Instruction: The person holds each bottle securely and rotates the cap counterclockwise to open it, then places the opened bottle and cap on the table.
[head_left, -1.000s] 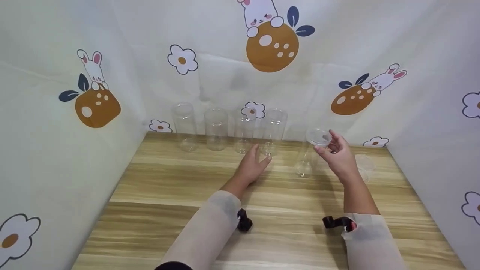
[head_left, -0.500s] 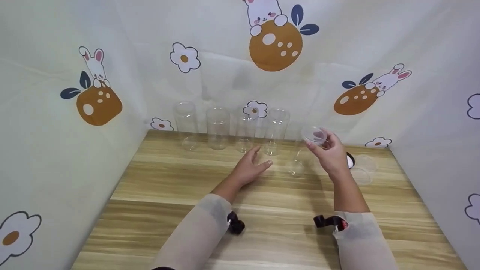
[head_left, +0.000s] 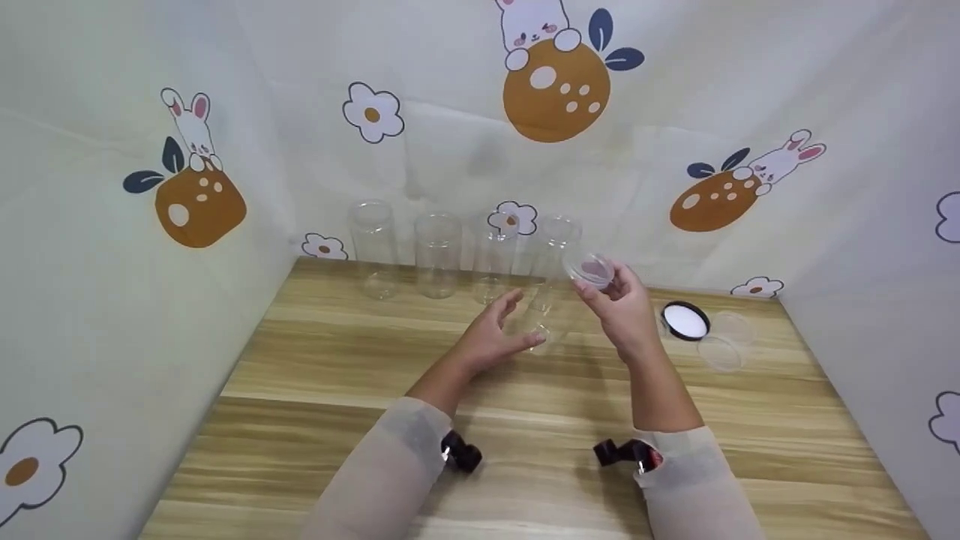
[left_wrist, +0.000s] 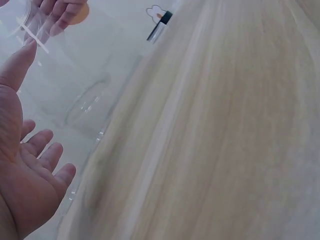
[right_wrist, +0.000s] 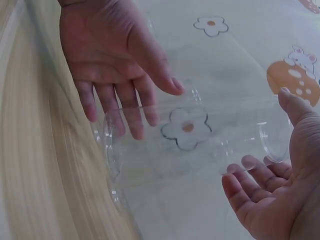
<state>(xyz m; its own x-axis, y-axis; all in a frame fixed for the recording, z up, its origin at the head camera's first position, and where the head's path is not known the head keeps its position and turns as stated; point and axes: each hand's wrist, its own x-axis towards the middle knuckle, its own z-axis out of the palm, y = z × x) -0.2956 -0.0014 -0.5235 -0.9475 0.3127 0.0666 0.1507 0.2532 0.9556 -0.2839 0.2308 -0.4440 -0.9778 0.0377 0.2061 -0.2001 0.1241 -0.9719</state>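
My right hand (head_left: 626, 311) grips a clear plastic jar (head_left: 564, 301) near its open rim, with the thumb and fingers around the top. The jar leans, its base down and to the left; whether the base touches the table cannot be told. Beside the lower end, my left hand (head_left: 489, 337) is spread with relaxed fingers. In the right wrist view the see-through jar (right_wrist: 155, 155) lies between both hands, the left fingers showing behind its base end. Whether the left thumb touches it is unclear.
Several matching clear jars (head_left: 437, 259) stand upright in a row along the back wall on the wooden table (head_left: 315, 427). At the right lie a black-rimmed lid with a white inside (head_left: 686, 321) and clear discs (head_left: 720, 354). Patterned cloth walls (head_left: 450, 157) enclose the table.
My right hand has carried the jar leftward, toward the left hand, uncovering the black-rimmed lid. My left hand has shifted slightly left and down in view, still spread.
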